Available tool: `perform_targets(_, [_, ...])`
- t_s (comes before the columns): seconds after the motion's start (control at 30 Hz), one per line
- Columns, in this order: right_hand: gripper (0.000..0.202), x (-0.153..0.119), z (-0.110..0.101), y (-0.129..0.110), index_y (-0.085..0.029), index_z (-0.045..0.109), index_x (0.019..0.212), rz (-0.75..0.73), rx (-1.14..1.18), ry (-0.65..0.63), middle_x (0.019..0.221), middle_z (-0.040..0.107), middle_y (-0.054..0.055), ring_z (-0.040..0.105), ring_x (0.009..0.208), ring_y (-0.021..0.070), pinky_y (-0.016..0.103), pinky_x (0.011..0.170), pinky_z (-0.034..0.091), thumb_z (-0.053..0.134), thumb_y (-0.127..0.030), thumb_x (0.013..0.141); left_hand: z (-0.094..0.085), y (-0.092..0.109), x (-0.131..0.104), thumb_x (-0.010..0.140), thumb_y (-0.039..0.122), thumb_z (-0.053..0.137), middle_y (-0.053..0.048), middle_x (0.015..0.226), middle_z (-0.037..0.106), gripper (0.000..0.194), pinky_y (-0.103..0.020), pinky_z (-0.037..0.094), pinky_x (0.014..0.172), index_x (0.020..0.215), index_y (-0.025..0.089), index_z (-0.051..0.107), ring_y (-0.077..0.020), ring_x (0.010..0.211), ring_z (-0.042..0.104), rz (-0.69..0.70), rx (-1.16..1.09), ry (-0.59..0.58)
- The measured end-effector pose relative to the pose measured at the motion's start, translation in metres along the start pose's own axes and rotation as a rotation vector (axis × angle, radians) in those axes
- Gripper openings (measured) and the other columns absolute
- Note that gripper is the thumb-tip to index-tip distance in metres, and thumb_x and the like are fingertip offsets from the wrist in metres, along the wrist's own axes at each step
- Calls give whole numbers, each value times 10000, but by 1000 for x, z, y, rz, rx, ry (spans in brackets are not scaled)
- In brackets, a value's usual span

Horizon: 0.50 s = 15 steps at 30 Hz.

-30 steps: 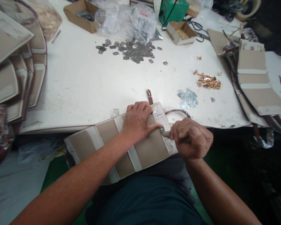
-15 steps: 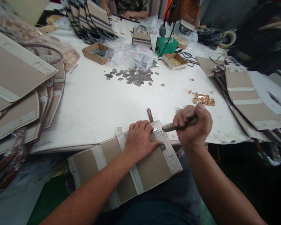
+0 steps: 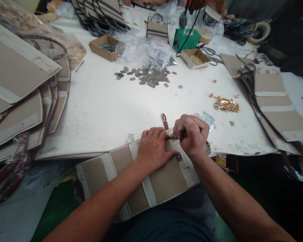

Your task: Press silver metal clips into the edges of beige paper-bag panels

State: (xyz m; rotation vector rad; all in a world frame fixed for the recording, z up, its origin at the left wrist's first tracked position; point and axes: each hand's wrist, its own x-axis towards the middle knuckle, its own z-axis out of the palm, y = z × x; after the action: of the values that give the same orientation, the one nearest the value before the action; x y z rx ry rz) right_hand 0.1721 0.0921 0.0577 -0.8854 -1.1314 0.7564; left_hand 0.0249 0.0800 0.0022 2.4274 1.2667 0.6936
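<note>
A beige panel (image 3: pixel 166 181) with whitish cross strips lies tilted over my lap, its far edge against the table. My left hand (image 3: pixel 151 146) lies on it, fingers together and thumb spread, pressing down. A small dark metal plate (image 3: pixel 179 156) sits by the thumb tip. My right hand (image 3: pixel 193 134) is closed around a grey tapered hand tool (image 3: pixel 172 135). The tool's tip meets the panel's far right corner, beside my left fingertips; the exact contact spot is hidden. A brown strap tab (image 3: pixel 164 121) sticks out past that corner.
Dark metal plates (image 3: pixel 154 76), gold fasteners (image 3: pixel 226 104) and silvery pieces (image 3: pixel 207 120) lie in piles on the white table (image 3: pixel 103 111). Stacked panels stand left (image 3: pixel 22 60) and right (image 3: pixel 275 101). Behind are two cardboard boxes, plastic bags and a green device (image 3: pixel 185 39). Other people sit opposite.
My right hand has moved left and brought the tool's tip down to the panel's corner. The silvery bit there is now covered. My left hand stays on the panel; the view has shifted slightly.
</note>
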Motion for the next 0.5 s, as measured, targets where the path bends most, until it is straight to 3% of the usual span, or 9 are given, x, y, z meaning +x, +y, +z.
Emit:
perform_targets(0.1, [449, -2, 0, 4, -215, 547, 586, -15, -40, -43, 518, 455, -40, 419, 413, 107, 280, 400, 308, 620, -335, 1012, 0, 0, 0, 784, 668, 825, -86, 1190, 674, 584, -513, 446, 977, 1101, 218, 634, -321, 1148, 593, -6, -5, 2])
perform_targets(0.23, [449, -3, 6, -9, -219, 549, 581, -98, -32, -112, 525, 476, -30, 439, 411, 111, 286, 401, 328, 606, -307, 1018, 2, -1, -2, 846, 681, 752, -104, 1200, 662, 559, -521, 441, 988, 1113, 214, 599, -331, 1155, 579, 3, -7, 14])
perform_targets(0.37, [363, -12, 19, -19, -209, 570, 621, -187, -75, -361, 580, 563, -3, 536, 520, 136, 312, 514, 448, 631, -201, 979, 1, -1, -4, 975, 478, 646, -107, 1150, 658, 306, -505, 448, 955, 1105, 208, 585, -316, 1124, 577, -10, -15, 19])
perform_targets(0.5, [253, -16, 18, -13, -201, 583, 688, -281, -148, -597, 638, 597, 4, 556, 582, 139, 313, 562, 459, 629, -93, 913, 1, 1, -4, 1019, 314, 541, -97, 1123, 657, 155, -508, 458, 927, 1127, 212, 587, -305, 1108, 580, -24, -12, 25])
